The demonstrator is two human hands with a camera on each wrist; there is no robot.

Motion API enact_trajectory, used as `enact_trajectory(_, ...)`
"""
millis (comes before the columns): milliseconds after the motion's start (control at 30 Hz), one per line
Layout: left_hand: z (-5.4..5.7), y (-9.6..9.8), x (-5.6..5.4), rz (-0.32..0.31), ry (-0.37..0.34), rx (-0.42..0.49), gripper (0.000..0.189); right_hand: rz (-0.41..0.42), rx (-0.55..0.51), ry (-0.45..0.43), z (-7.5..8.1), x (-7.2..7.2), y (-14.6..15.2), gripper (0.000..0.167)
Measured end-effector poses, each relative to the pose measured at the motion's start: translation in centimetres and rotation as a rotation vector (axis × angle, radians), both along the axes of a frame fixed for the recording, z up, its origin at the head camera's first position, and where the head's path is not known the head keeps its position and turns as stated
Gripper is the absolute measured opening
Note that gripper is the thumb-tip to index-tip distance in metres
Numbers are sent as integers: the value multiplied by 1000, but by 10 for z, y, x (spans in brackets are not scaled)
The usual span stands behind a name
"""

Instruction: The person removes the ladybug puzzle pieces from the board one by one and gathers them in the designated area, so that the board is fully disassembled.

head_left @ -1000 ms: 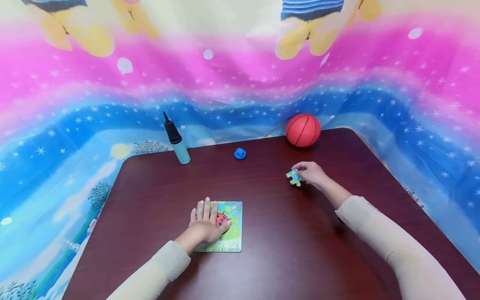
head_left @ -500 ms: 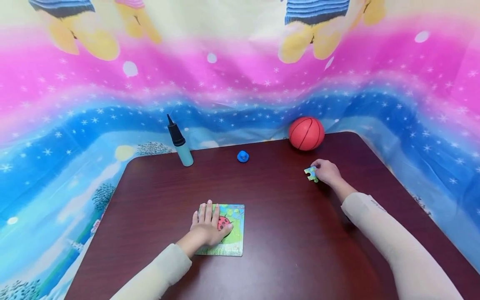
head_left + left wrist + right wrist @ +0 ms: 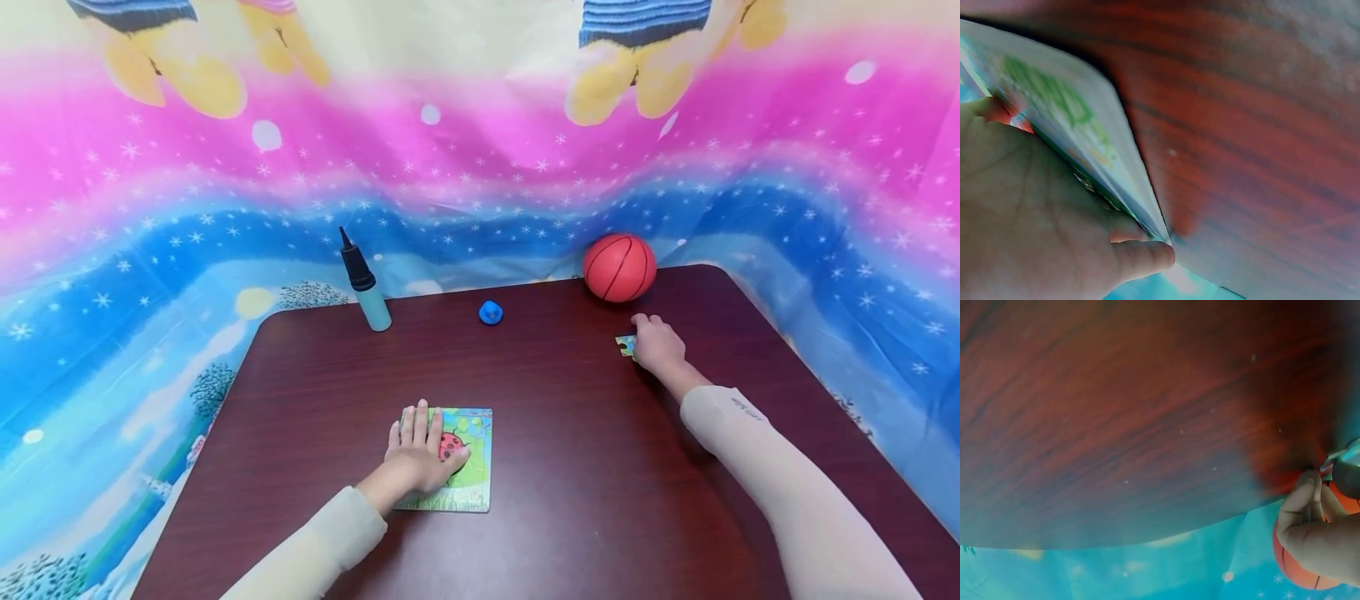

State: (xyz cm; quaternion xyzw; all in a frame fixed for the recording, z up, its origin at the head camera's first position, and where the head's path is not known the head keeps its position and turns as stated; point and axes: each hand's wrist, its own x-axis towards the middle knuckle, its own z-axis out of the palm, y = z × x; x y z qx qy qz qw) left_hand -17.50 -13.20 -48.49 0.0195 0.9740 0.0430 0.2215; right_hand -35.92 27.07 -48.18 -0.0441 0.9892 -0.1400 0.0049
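My left hand (image 3: 416, 457) rests with fingers spread on a square jigsaw puzzle (image 3: 468, 483) bearing a ladybug picture, covering its left part. Its palm (image 3: 1022, 206) and the puzzle's pale edge (image 3: 1119, 119) fill the left of the left wrist view. Farther right, near the table's back, my right hand (image 3: 660, 346) pinches a loose green and blue puzzle piece (image 3: 624, 345), mostly hidden by the fingers. In the right wrist view, the right hand (image 3: 1316, 528) has thumb and finger close together at the piece's edge, low over the tabletop.
The dark wooden table (image 3: 540, 467) bears a red basketball (image 3: 619, 267) just behind my right hand. A small blue object (image 3: 491, 312) sits at the back middle. A teal and black hand pump (image 3: 367, 287) stands at the back left. A printed cloth (image 3: 480, 158) hangs behind the table.
My right hand has carried the puzzle piece right and slightly away from me, and it now hides more of the piece. The left hand stays on the puzzle. The head view shifted slightly.
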Motion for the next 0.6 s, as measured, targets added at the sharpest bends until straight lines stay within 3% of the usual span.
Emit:
enact_trajectory(100, 1, 1, 0, 0, 6, -7, 96, 45, 11, 170, 0, 5, -9, 41)
enact_trajectory(167, 1, 2, -1, -1, -2, -40, 96, 98, -4, 332, 0, 11, -22, 37)
enact_trajectory(233, 0, 4, -2, 0, 1, -65, 95, 185, -30, 487, 2, 20, -43, 32)
enact_trajectory(300, 2, 5, -3, -2, -3, -106, 95, 293, -41, 565, 8, 32, -70, 28)
enact_trajectory(433, 10, 1, -2, 0, 17, -76, 95, 513, -44, 546, 27, 66, -128, 20)
enact_trajectory(600, 20, -14, -1, -3, -10, -5, 96, 666, -64, 442, 45, 106, -177, 15)
